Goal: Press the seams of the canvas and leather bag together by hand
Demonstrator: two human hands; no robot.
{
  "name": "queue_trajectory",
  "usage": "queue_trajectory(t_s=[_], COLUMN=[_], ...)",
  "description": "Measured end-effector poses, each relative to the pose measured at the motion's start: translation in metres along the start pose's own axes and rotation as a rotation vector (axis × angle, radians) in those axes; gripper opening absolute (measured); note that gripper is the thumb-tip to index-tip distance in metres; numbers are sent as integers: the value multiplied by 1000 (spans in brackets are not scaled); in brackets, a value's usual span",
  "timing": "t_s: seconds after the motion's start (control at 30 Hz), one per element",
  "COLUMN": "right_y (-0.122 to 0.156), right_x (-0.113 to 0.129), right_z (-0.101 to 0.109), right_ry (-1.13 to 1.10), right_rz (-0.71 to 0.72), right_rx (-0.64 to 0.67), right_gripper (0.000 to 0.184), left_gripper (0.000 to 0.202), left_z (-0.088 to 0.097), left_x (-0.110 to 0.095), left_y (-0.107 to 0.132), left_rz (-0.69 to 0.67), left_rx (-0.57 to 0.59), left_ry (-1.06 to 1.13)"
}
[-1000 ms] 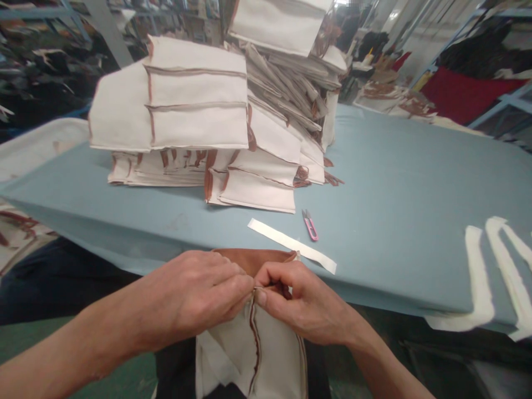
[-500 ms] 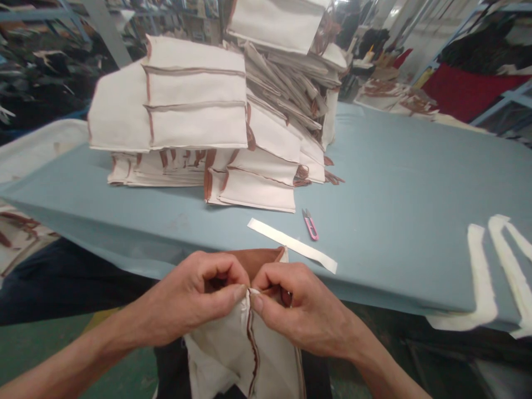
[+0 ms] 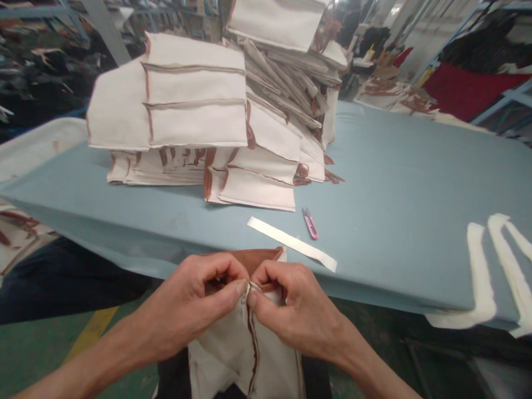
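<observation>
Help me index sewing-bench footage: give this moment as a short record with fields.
Left hand: thumb and fingers pinching the seam of a cream fabric piece
Right hand: pinching the same seam, close beside the left
Seam: brown edging running down toward the person
Tool: pink-handled thread snips, lying on the blue-green table cover
Loose strip: flat cream strip, between snips and hands
Far side: stacked cream fabric pieces with brown edging

Cream piece (image 3: 276, 349) — matt cloth; table cover (image 3: 394, 194) — smooth, mostly matt; snip blades (image 3: 306, 213), metal.
</observation>
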State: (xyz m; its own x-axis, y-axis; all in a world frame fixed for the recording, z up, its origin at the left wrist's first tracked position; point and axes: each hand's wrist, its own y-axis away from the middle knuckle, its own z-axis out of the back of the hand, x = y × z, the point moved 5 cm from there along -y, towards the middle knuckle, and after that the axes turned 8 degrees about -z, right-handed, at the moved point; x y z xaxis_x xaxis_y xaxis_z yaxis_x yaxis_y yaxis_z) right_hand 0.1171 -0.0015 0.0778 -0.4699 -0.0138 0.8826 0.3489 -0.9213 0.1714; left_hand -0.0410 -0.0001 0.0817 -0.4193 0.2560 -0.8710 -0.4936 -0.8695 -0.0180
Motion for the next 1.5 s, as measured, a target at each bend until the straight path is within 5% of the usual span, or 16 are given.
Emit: queue_trajectory(t_s=[0.13, 0.2, 0.57, 0.93, 1.13, 1.37, 1.5], right_y=[0, 0, 6, 18, 19, 6, 4], right_x=[-8, -10, -13, -6, -5, -26, -34], right_z=[-1, 0, 1, 7, 4, -7, -10], right_ry=[-53, -54, -82, 149, 213, -275, -396], right_rz=[-11, -9, 24, 192, 207, -54, -109], right_rx=[-41, -56, -96, -139, -168, -20, 66], right_gripper=[20, 20, 17, 18, 14, 22, 25], left_gripper=[14, 17, 15, 25, 25, 21, 22], left_z=[5, 4, -12, -19, -20, -27, -35], left_x=[-10, -13, -20, -26, -23, -3, 4], left_y=[1, 2, 14, 13, 6, -3, 0], left_rz=[-284, -323, -221, -321, -209, 127, 199], left_rx=[-212, -242, -131, -56, -50, -164, -153], left_ry=[-298, -388, -205, -456, -420, 94, 281])
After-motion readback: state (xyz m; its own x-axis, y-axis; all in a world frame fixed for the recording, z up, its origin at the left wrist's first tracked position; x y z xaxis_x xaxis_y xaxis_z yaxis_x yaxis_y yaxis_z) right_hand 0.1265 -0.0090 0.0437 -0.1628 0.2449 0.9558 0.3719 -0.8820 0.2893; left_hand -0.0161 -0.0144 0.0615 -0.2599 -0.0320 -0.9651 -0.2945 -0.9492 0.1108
